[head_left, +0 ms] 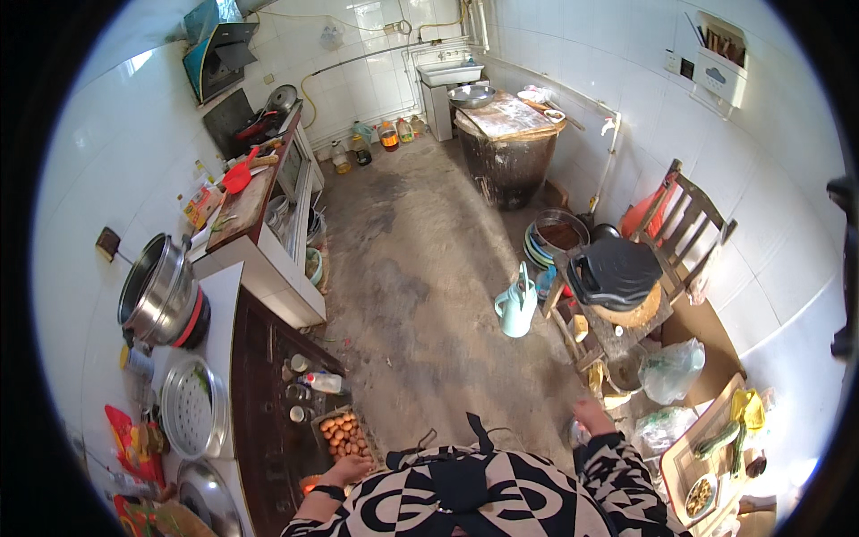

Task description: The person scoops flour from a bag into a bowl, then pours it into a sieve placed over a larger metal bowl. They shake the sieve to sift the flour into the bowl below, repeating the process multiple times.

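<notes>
My left hand [349, 470] is low in front of me, at the near edge of a tray of brown eggs [344, 433]. Its fingers point inward; whether they touch the tray or hold anything is unclear. Out to the right hangs my right hand [592, 417], above the floor near a wooden chair's lower legs. Those fingers are bent and mostly turned away, and no held thing shows. Beside the eggs, a white bottle [324, 383] and several jars [298, 413] stand in a dark cabinet [255, 358]. A pale green watering can [516, 309] stands on the floor ahead.
A wooden chair [689, 215] at the right carries a black electric griddle [617, 271]. Plastic bags [673, 369] and a board with zucchini [718, 440] lie nearer. Steel pots [161, 291] line the left counter. A large floured-top vat [506, 166] stands at the back.
</notes>
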The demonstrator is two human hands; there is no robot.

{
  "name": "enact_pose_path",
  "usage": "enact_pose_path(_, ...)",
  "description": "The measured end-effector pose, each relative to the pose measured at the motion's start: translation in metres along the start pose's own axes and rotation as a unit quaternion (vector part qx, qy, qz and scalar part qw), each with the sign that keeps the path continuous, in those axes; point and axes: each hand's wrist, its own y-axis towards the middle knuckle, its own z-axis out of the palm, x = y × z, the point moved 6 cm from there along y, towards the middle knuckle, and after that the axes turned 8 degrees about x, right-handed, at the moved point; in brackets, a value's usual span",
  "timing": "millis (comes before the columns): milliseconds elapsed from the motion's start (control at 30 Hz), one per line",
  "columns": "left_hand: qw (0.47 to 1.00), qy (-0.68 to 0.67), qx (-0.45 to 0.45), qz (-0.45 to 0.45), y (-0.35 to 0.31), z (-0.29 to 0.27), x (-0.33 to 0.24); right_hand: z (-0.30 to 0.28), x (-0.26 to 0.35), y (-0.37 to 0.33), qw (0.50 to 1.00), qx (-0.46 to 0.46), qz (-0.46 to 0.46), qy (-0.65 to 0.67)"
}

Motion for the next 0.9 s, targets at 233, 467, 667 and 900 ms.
enact_pose_path(233,0.995,0.025,0.006,-0.101,0.095,-0.118,-0.022,-0.062,0.295,0.112,0.974,0.005,-0.143,0.177)
enact_pose_path(467,0.995,0.086,0.006,-0.055,0.265,-0.279,-0.038,-0.121,0.439,0.199,0.936,-0.068,-0.063,0.340)
enact_pose_path(667,0.995,0.063,-0.067,-0.029,0.383,-0.430,-0.205,-0.202,0.530,0.269,0.895,-0.115,-0.075,0.424)
enact_pose_path(900,0.996,-0.006,-0.086,-0.008,0.504,-0.510,-0.321,-0.289,0.633,0.428,0.846,-0.127,-0.108,0.506)
